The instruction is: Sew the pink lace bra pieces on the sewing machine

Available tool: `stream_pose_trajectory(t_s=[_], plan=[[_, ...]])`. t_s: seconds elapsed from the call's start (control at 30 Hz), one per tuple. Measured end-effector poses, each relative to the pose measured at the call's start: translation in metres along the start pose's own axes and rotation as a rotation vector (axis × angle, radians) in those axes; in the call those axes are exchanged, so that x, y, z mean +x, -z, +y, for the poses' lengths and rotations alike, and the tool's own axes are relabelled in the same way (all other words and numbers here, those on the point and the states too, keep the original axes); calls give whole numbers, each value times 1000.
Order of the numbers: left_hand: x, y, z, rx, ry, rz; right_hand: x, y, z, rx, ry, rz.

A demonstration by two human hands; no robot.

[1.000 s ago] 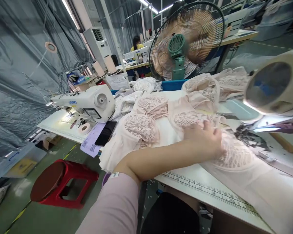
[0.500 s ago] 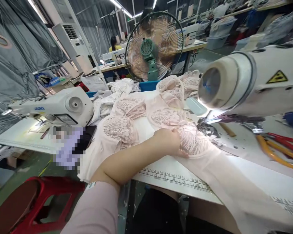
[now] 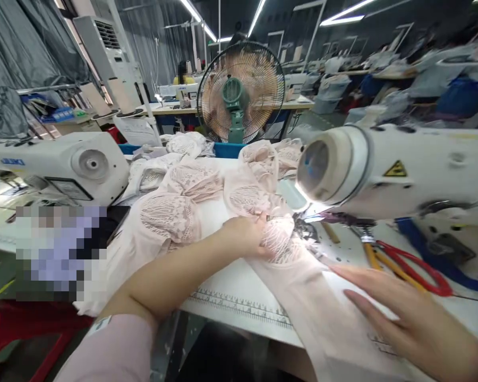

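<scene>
A pale pink lace bra point(image 3: 281, 246) lies on the white sewing table, one cup close to the lit needle area of the sewing machine point(image 3: 418, 159). My left hand point(image 3: 245, 236) is closed on the edge of that cup, its fingertips partly hidden by the fabric. The bra's smooth band point(image 3: 322, 313) trails toward the table's front edge. Over the right part of the band hovers my right hand point(image 3: 406, 313), its thumb and fingers apart and nothing between them; whether it touches the cloth I cannot tell.
More pink lace bras point(image 3: 169, 217) are heaped left of my arm. Red-handled scissors point(image 3: 422, 270) and an orange-handled tool point(image 3: 400, 270) lie beside the machine. A green fan point(image 3: 239, 98) stands behind the table. Another sewing machine point(image 3: 63, 164) is at left, a red stool point(image 3: 19, 334) below.
My right hand has come into view from the right, over the band. The left hand still grips the cup. The whole view has swung to the right.
</scene>
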State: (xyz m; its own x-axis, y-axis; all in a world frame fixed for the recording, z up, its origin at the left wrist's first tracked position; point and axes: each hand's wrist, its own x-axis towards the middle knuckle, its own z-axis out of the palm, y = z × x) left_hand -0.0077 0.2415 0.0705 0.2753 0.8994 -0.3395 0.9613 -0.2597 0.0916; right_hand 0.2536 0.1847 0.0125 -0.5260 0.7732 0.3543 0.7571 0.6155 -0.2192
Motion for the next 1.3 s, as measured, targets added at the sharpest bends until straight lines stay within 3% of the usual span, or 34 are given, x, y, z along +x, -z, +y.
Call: stream_pose_trajectory(t_s=[0.27,0.5,0.73,0.9,1.3], plan=[[1,1,5,86,63,-43,25,-23,14,-154,65,-290],[12,-5,11,117,210,-22,24,-23,17,-316,155,-229],[17,-11,16,189,236,1,31,-21,9,-426,209,-115],[19,-12,15,212,238,57,37,-19,4,-435,155,-150],[36,-17,3,195,216,179,64,-21,-9,-501,-123,-449]])
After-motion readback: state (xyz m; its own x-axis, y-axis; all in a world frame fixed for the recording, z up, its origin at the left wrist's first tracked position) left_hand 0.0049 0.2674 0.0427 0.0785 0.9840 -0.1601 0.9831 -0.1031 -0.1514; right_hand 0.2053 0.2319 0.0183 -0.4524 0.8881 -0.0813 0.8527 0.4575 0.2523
